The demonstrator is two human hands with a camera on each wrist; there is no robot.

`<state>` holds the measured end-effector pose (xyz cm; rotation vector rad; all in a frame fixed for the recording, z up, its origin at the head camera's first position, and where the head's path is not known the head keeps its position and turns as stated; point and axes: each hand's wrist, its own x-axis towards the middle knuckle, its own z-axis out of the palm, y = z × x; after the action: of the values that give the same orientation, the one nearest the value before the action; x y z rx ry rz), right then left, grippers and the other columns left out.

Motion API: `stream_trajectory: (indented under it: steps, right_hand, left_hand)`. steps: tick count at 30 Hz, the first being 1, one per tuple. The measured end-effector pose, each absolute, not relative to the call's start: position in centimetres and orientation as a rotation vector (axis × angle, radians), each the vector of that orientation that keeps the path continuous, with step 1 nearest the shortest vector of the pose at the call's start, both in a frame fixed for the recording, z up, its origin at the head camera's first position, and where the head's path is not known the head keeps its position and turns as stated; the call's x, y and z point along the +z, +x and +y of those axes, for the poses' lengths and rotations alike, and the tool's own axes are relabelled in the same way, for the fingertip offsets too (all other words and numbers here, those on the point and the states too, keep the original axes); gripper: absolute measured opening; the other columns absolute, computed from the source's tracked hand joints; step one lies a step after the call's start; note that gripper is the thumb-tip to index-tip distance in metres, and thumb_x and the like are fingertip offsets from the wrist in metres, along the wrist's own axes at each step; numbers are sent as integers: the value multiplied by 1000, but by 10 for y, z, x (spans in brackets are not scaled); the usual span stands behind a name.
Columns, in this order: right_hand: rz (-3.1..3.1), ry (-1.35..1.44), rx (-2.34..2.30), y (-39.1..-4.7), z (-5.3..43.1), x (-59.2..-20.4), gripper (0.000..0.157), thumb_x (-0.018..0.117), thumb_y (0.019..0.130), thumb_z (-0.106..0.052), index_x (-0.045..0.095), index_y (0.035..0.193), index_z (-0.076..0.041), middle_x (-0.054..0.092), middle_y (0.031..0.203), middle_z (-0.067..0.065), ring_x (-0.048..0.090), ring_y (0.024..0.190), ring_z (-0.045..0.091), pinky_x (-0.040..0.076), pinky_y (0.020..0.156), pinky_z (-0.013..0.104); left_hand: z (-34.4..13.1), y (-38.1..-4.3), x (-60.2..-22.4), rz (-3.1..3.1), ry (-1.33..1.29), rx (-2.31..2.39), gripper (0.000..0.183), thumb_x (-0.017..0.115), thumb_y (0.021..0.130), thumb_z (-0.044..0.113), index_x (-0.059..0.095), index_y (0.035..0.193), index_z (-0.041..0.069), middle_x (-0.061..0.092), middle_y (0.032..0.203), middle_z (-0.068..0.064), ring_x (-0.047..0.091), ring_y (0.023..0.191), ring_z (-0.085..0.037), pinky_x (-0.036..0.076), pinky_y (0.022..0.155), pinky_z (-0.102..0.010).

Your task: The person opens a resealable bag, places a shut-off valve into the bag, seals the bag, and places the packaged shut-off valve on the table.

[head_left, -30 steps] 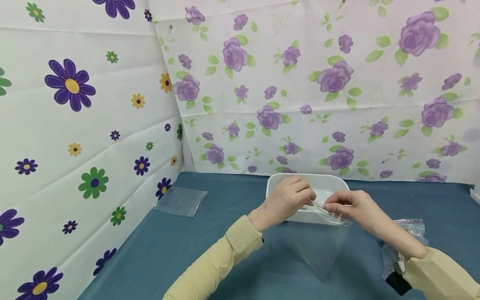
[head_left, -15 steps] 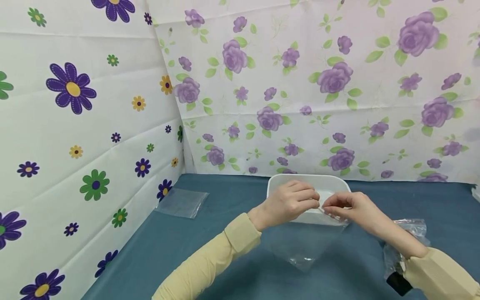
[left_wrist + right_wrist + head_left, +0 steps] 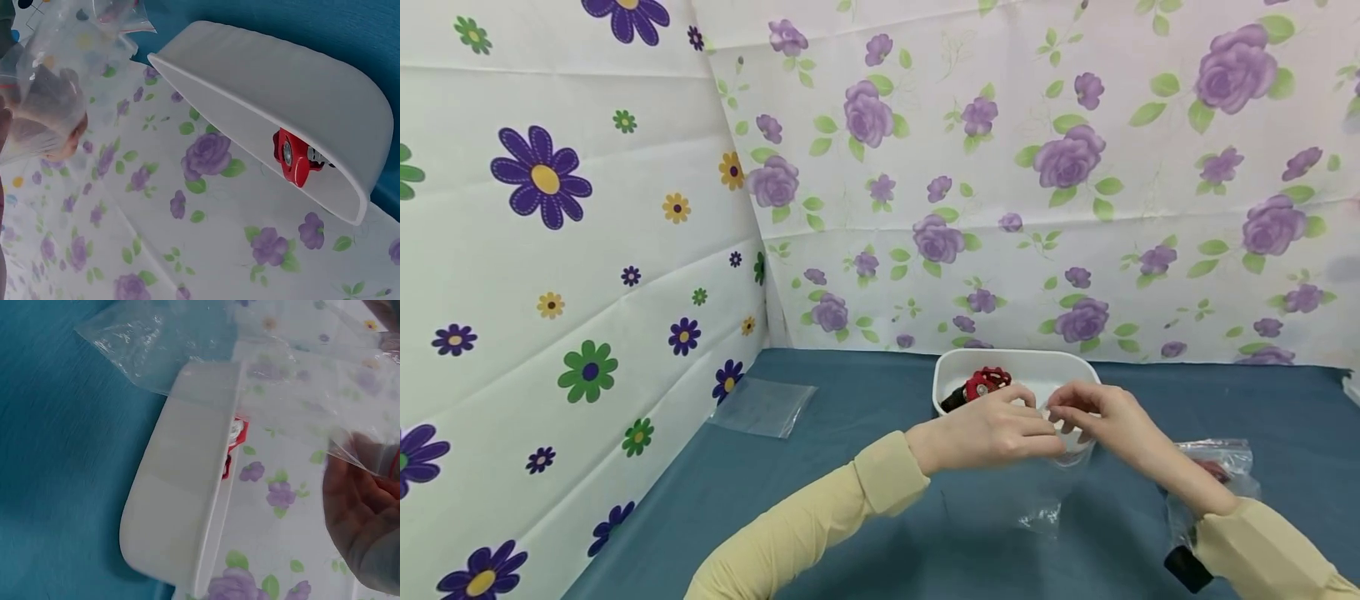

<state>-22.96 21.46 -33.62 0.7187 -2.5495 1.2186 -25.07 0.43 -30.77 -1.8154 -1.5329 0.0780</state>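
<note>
Above the front of a white tray (image 3: 1066,358), both hands hold a clear zip bag (image 3: 1037,508) by its mouth. My left hand (image 3: 1000,429) grips its near side, the index bent and the lower fingers reaching right; the thumb is hidden. At the opposite edge, my right hand (image 3: 1097,410) pinches the film between thumb and fingers. The bag hangs slack, nothing visible in it; its red zip line shows in the wrist views. Inside the tray, at left, lies a red-and-black valve (image 3: 983,383) with a red handwheel, partly seen in the left wrist view too.
A flat clear bag (image 3: 765,407) lies at the left on the teal cloth (image 3: 715,517). Under the right forearm sits another zip bag (image 3: 1228,454) with something reddish inside and a black end (image 3: 1187,569). Flowered curtains (image 3: 940,150) stand behind and at left.
My left hand has moved down and to the right, uncovering the red valve in the tray. The hanging bag has shifted shape. My right hand stays nearly in place, still pinching.
</note>
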Motion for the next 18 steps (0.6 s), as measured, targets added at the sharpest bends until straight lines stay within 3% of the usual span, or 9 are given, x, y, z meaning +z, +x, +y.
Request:
stream_trajectory:
  steps: [6, 10, 13, 18]
  right_hand:
    - [-2392, 671, 975, -230, 208, -344, 12, 63, 83, 2, 64, 88, -9, 61, 77, -3, 56, 60, 11, 44, 47, 25]
    - [-2296, 661, 906, -230, 202, -350, 16, 63, 81, 6, 64, 86, -10, 63, 77, -2, 48, 51, 6, 38, 43, 23]
    - [-2281, 637, 900, -230, 201, -353, 17, 63, 81, 6, 65, 85, -10, 63, 78, -1, 42, 47, 3, 36, 41, 23]
    - [-2339, 571, 956, -229, 205, -356, 13, 62, 84, 2, 66, 88, -9, 64, 79, 1, 47, 46, 5, 40, 39, 25]
  left_hand:
    - [11, -244, -308, -1848, -2061, -216, 4, 60, 89, 10, 59, 88, 14, 60, 82, 10, 49, 73, 4, 29, 76, -18]
    - [15, -246, -306, -1994, -2226, -467, 7, 60, 88, 9, 54, 86, 11, 56, 80, 8, 46, 72, 6, 28, 69, -16]
    - [17, -247, -305, -2062, -2274, -535, 8, 59, 88, 8, 52, 85, 10, 55, 80, 5, 45, 69, 4, 32, 67, -11]
    - [15, -249, -308, -2029, -2233, -487, 9, 61, 87, 8, 52, 84, 9, 53, 79, 3, 44, 67, -3, 34, 65, -9]
